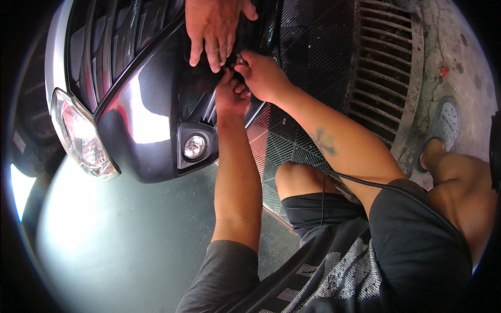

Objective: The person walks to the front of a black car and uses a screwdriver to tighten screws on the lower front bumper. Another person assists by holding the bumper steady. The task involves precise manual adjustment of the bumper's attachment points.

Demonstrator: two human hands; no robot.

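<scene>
Both hands meet at twelve o'clock on the car bumper (156, 94). The right hand (261, 75) has its fingers pinched on a small metal fastener (240, 58); the left hand (232, 96) curls beneath, bracing, its fingers' state unclear. Another person's hand (214, 26) steadies the panel above.

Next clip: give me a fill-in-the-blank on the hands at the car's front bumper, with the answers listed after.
1. The left hand and right hand meet at the dark front ____ of the car.
2. A third hand, another person's, reaches in from the ____ edge of the picture.
3. The round fog lamp sits to the ____ of the headlight in the picture.
4. Beside the car, the ground carries a slotted metal drain ____.

Missing words: bumper; top; right; grate
</scene>
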